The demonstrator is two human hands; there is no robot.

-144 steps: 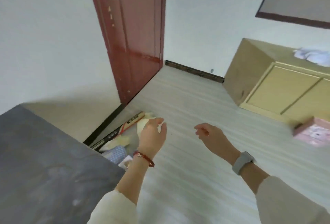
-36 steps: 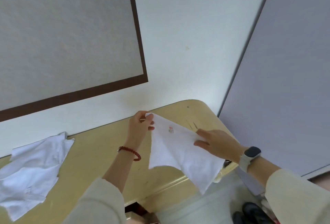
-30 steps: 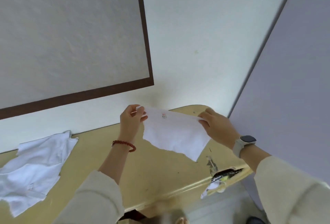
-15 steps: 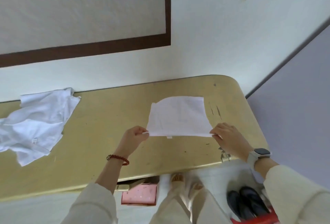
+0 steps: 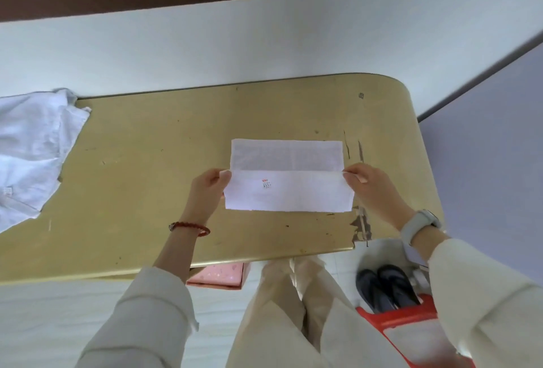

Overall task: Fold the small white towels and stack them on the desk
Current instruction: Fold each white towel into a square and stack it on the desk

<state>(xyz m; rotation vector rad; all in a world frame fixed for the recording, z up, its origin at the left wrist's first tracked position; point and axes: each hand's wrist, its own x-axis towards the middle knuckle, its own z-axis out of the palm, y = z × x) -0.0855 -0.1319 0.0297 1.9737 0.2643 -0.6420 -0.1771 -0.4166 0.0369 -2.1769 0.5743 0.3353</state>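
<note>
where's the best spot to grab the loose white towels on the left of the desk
Judging by the pose, pinch the pile of unfolded towels at its pointed corner near the desk's back edge, coming from above and the right: that corner sticks out free, while the pile's left side runs out of view.

Towel: white towel (image 5: 286, 181) on the tan counter (image 5: 147, 179), near flap raised (small red label showing)
Left hand (image 5: 205, 191): pinches the towel's left edge
Right hand (image 5: 371, 187): pinches its right edge
Pile: crumpled white towels (image 5: 32, 150) at the counter's left end, well apart
</note>
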